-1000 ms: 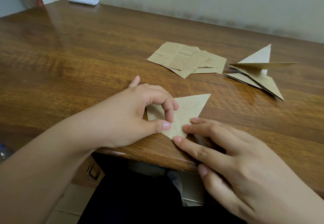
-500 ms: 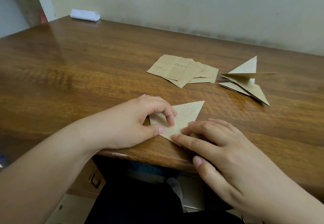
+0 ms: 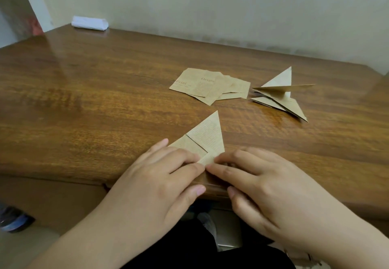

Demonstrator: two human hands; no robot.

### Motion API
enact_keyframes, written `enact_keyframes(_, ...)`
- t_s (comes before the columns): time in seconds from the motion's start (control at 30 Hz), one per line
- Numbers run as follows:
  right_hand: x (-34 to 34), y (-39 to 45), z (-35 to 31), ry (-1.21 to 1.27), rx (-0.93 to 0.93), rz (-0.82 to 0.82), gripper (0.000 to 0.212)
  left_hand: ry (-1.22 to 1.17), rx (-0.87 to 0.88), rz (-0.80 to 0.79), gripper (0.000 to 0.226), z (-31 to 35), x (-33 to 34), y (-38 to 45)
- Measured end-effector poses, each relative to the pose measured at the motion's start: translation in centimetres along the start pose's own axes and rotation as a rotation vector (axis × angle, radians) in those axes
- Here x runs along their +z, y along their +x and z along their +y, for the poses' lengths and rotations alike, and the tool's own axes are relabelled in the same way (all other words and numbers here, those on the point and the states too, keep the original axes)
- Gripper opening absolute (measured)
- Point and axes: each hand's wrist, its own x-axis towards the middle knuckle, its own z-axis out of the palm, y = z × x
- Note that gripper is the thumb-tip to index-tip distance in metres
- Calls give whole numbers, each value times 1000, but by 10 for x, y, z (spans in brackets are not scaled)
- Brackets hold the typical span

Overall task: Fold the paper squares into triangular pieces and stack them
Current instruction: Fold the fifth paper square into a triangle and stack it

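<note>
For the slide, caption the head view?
Both hands press a folded paper triangle near the table edge.

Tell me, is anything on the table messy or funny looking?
Yes, a bit. In the folded triangles pile on the right, one flap sticks up instead of lying flat, so the stack looks loose. The flat paper squares are fanned out crookedly. The triangle being folded looks neat.

Folded paper triangle (image 3: 207, 137) lies flat near front edge of wooden bench (image 3: 84, 104), apex pointing away. Left hand (image 3: 155, 182) and right hand (image 3: 265, 186) press straight fingers on its near corner, index tips almost meeting. Behind: loose pile of paper squares (image 3: 210, 86); just beside it to the right, stack of folded triangles (image 3: 280, 97). White packet (image 3: 90, 23) at far corner.
</note>
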Motion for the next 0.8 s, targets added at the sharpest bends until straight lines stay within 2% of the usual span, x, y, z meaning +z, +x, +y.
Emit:
enact_keyframes(0.13, 3, 2, 2, -51, -48, 53, 37, -13, 16, 25, 33, -5, 0, -1)
enact_keyframes(0.27, 1, 0, 4, 11, -44, 47, 34, -89, 7, 68, 28, -8, -1, 0)
enact_keyframes(0.43, -2, -7, 7, 190, 59, 48, 36, -153, -27, 101, 29, -10, 1, -4)
enact_keyframes(0.8, 2, -9, -2, 324, 236, 151, 33, -168, -48, 129, 30, -4, 3, -6)
